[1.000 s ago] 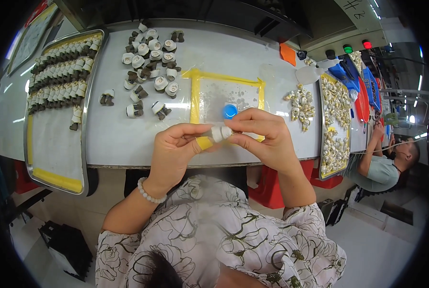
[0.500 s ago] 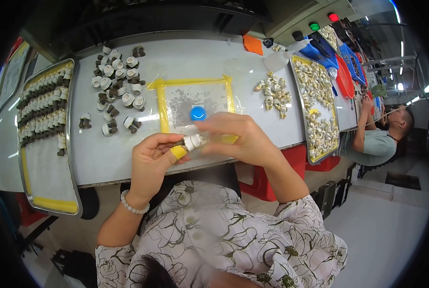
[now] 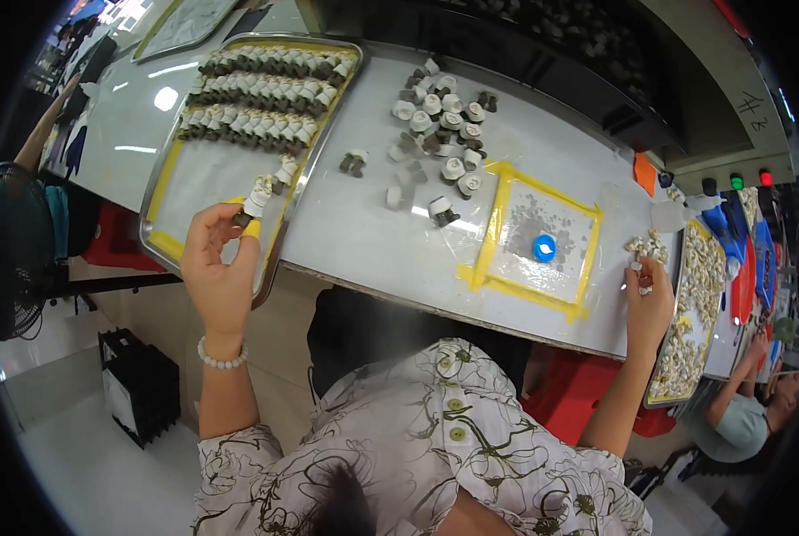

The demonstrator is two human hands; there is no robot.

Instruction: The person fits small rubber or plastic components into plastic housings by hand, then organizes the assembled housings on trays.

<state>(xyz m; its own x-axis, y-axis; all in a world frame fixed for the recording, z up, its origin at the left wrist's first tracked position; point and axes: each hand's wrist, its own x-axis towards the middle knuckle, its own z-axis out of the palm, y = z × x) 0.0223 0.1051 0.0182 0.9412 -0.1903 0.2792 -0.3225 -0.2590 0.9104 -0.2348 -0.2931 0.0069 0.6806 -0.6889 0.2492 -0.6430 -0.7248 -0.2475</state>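
Note:
My left hand (image 3: 219, 255), with yellow covers on its fingertips, pinches a small figurine (image 3: 257, 196) with a white body and dark brown legs. It hovers over the metal tray (image 3: 153, 214) at the left, close to the end of rows of similar figurines (image 3: 252, 87). Far to the right, the fingers of my right hand (image 3: 651, 299) close on a small white part (image 3: 637, 266), beside the loose pile of white-and-gold pieces (image 3: 649, 245). The fingers partly cover that part, so its full shape is hidden.
Several white-and-brown figurine bodies (image 3: 453, 123) lie mid-table. A blue round cap (image 3: 544, 247) sits inside a yellow-taped square (image 3: 497, 223). A second tray (image 3: 696, 339) with white-and-gold pieces stands right, near a white squeeze bottle (image 3: 669, 216). A co-worker (image 3: 730, 420) sits beyond.
My hands have parted from in front of me. The left carried the figurine left to the tray; the right reached the white-and-gold pile and took a part. The view turned left.

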